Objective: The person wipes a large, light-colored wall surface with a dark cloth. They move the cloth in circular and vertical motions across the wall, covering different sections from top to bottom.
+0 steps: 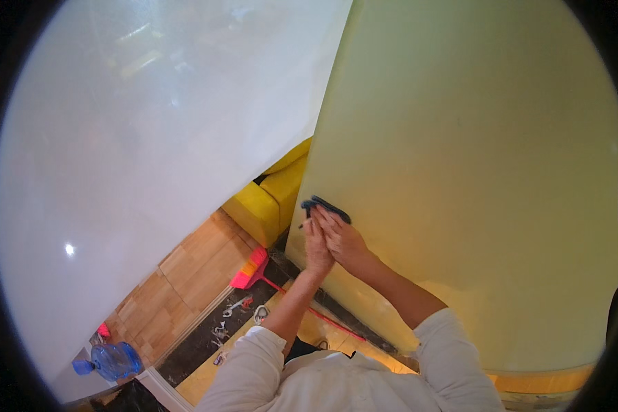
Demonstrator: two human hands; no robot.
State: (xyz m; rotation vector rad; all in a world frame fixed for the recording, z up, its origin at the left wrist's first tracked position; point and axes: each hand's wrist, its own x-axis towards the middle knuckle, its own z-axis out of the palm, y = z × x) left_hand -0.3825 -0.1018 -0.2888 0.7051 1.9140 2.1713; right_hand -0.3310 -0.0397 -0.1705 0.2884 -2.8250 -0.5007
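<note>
A dark blue folded cloth (335, 208) shows at the fingertips of both hands, in front of the edge of the yellowish wall panel (468, 154). My right hand (346, 238) grips it, with its fingers lying along the folded part. Palm to palm against it, my left hand (318, 251) also has hold of the cloth, some of which pokes out past its fingers. Part of the cloth is hidden between the two hands. Whether the cloth touches the panel cannot be told.
A white wall (149, 154) fills the left. Through the gap, a yellow sofa (257, 208) shows. A pink broom (251, 269) lies low, its red handle passing under my left arm. Litter (220, 332) dots the dark floor strip. A blue water jug (116, 360) is lower left.
</note>
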